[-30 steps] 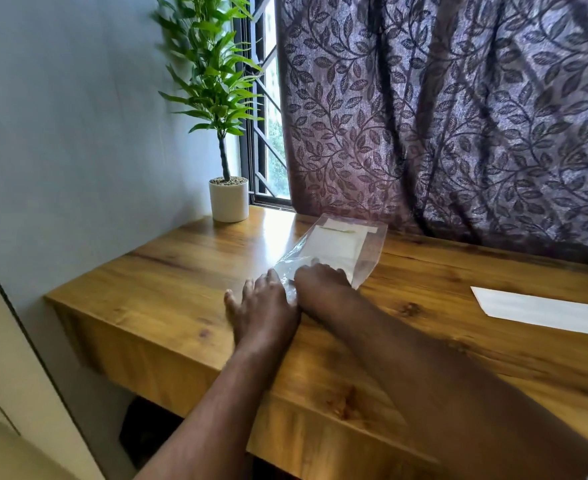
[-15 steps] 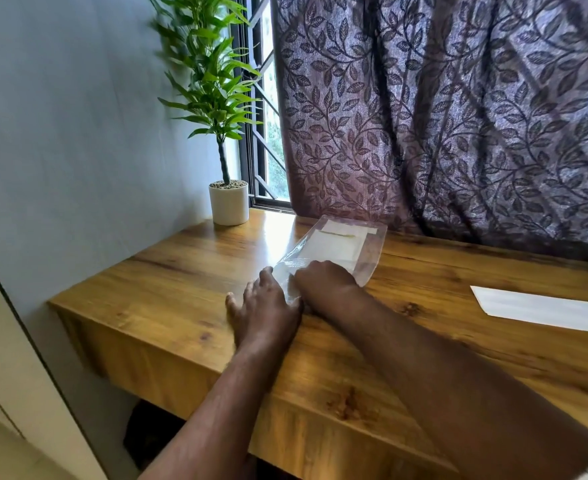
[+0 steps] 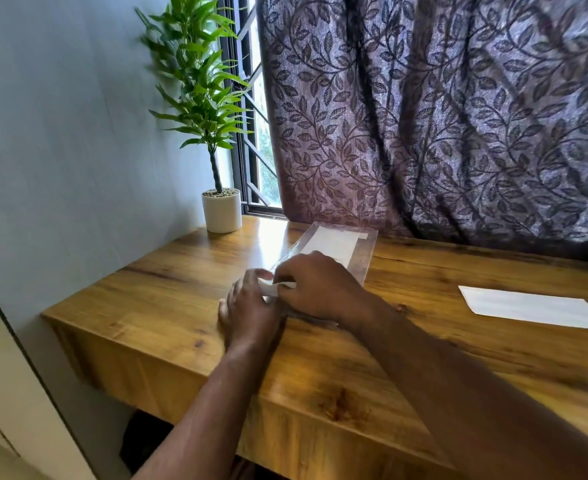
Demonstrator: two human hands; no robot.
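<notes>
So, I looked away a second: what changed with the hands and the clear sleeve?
The right hand now pinches a white strip at the near end of the clear sleeve. The left hand stays on the table beside it; sleeve, plant pot and white sheet unmoved.

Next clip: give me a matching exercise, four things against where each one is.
Things:
1. potted plant
2. white sheet
3. clear sleeve
4. curtain

Places:
a. near end pinched by the right hand
b. hanging behind the table
c. table's far left corner, by the window
d. flat on the table's right side, untouched

Pairs: 1-c, 2-d, 3-a, 4-b
</notes>
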